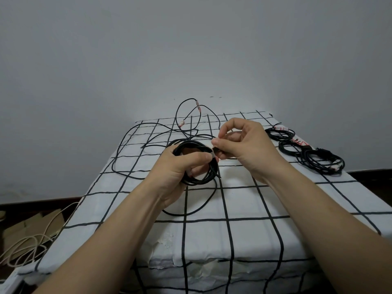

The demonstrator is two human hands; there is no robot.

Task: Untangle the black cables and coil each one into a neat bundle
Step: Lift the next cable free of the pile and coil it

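Left hand (180, 166) grips a coiled black cable (197, 162) while right hand (244, 145) pinches its end by the coil's edge.

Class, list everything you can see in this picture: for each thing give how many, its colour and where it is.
coiled cable: one, black, held up at centre
loose cables: several, black with pale-and-red ends, tangled on the far part of the cloth
finished bundles: about three, black, right edge of the cloth
checked cloth: one, white with black grid, under the cables
floor cable: one, cream, floor at left
cardboard: some pieces, brown, floor at left
wall: one, pale grey, behind
left hand: one, grips the coiled cable
right hand: one, pinches at the coiled cable's top edge
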